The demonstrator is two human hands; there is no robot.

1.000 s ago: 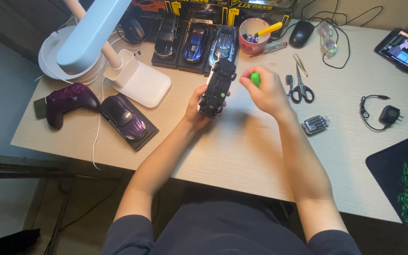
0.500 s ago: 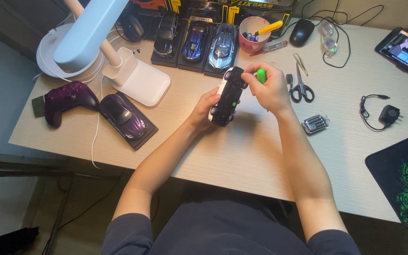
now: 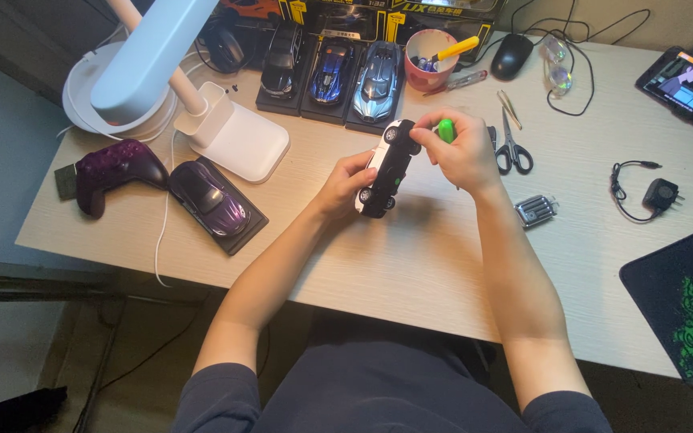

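Above the desk, both hands [image 3: 411, 164] grip a model car [image 3: 385, 168].

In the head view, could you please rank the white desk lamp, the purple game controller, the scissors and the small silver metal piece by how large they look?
1. white desk lamp, much the largest, though its head is nearer the camera
2. purple game controller
3. scissors
4. small silver metal piece
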